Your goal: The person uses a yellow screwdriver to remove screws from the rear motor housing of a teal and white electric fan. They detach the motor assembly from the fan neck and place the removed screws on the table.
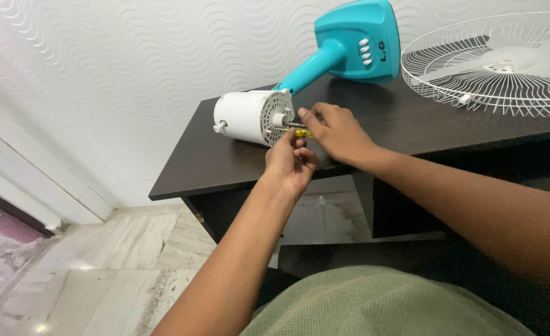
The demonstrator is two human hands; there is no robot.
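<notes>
1 white cylindrical fan motor housing (250,116) lies on dark table (225,162); 2 hands at its shaft: right hand (334,134) grip closed on 1 yellow-handled screwdriver (300,130); left hand (290,163) pinched beneath; 1 white wire fan guard (499,62) well apart.

Most of a yellow screwdriver (302,132) is hidden between the left hand (290,163) and right hand (336,132), just beside the white fan motor (250,116). Right of the motor, the white wire fan guard (492,62) is cut off by the picture's edge.
</notes>
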